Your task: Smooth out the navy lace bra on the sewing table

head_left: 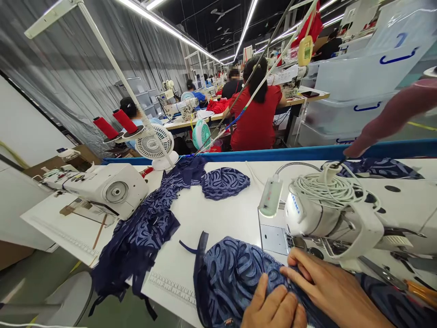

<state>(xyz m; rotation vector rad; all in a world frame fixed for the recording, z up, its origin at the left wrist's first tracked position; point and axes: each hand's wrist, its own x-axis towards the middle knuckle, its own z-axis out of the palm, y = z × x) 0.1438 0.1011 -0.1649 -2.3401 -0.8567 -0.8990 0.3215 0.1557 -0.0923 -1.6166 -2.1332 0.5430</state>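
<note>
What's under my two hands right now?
Navy lace fabric lies under both the left hand and right hand, pressed flat on the white table. The table beneath the fabric is covered.

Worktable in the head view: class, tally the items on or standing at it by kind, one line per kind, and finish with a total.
Sewing machines: 2 (near hands, left one)
Red thread cones: 2
White desk fans: 1
Separate navy lace lots: 4 (under hands, long pile, small piece, far right)
Total: 9
</note>
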